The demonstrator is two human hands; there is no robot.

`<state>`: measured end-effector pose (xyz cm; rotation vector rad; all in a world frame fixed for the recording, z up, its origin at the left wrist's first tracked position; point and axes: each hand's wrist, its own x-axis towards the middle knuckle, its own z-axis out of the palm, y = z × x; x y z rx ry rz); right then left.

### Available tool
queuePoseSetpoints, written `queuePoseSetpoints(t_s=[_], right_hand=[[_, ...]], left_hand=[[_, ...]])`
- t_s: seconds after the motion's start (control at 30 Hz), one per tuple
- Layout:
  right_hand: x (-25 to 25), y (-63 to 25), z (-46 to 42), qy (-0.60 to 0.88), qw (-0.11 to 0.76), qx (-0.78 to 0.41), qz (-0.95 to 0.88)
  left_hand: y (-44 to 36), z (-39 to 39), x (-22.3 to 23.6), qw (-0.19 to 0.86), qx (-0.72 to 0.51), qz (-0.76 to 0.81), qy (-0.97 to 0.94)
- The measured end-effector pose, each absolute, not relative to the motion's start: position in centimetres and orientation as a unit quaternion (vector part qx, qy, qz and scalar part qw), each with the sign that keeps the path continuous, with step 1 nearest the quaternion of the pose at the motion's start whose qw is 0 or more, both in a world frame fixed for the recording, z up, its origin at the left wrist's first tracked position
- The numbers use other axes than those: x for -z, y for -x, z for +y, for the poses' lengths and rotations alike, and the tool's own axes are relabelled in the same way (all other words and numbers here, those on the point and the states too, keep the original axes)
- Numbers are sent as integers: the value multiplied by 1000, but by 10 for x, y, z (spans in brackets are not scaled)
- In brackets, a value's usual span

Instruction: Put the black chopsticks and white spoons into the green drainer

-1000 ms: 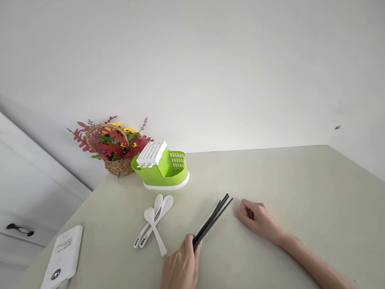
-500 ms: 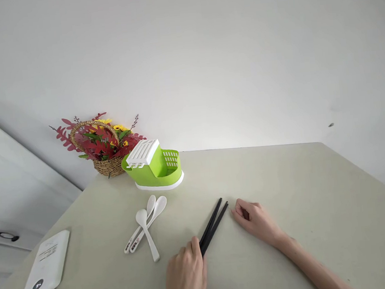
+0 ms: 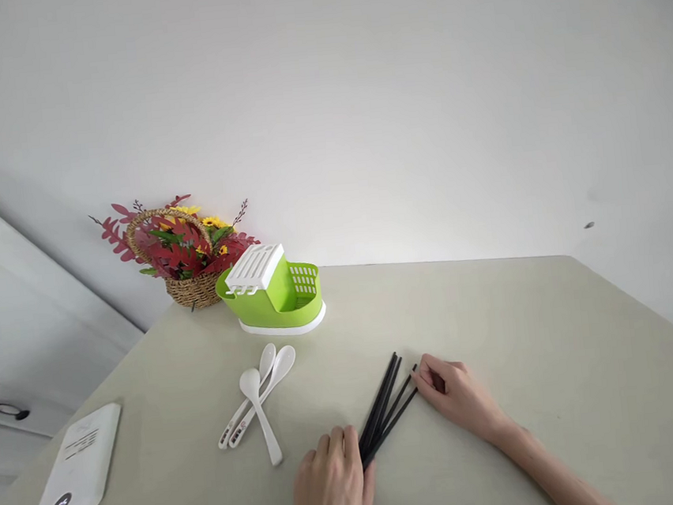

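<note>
My left hand (image 3: 332, 487) is closed around several black chopsticks (image 3: 381, 411) low in the view. Their far ends fan apart above the table, pointing away and to the right. My right hand (image 3: 454, 392) rests on the table in a loose fist, with nothing visible inside it. The rightmost chopstick tips reach its thumb side; whether they touch is unclear. Left of my left hand lie white spoons (image 3: 262, 410), crossed over each other. Behind them stands a green cutlery holder (image 3: 276, 310) with a white slotted top and a white base.
A woven basket (image 3: 194, 291) of red and yellow flowers stands by the wall, behind the cutlery holder. At the table's left edge lies a white power bank (image 3: 77, 468) with a cable. A white cabinet (image 3: 33, 313) stands beyond that edge.
The chopsticks first came together, then spread into a fan in my left hand, which moved slightly right. Their tips are now beside my right fist. The view has turned a little right.
</note>
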<state>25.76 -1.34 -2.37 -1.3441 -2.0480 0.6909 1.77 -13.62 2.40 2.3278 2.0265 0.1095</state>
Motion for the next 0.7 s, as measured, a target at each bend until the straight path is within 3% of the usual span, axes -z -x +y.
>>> queuePoseSetpoints(t_s=[0.2, 0.47, 0.7], right_hand=[[28, -257, -13, 509, 289, -262, -767], [28, -256, -12, 509, 285, -274, -765], [28, -255, -12, 509, 274, -292, -762]], left_hand=[[-8, -137, -28, 9, -62, 631, -773], [17, -118, -73, -53, -164, 628, -758], [72, -114, -84, -117, -38, 772, -624]])
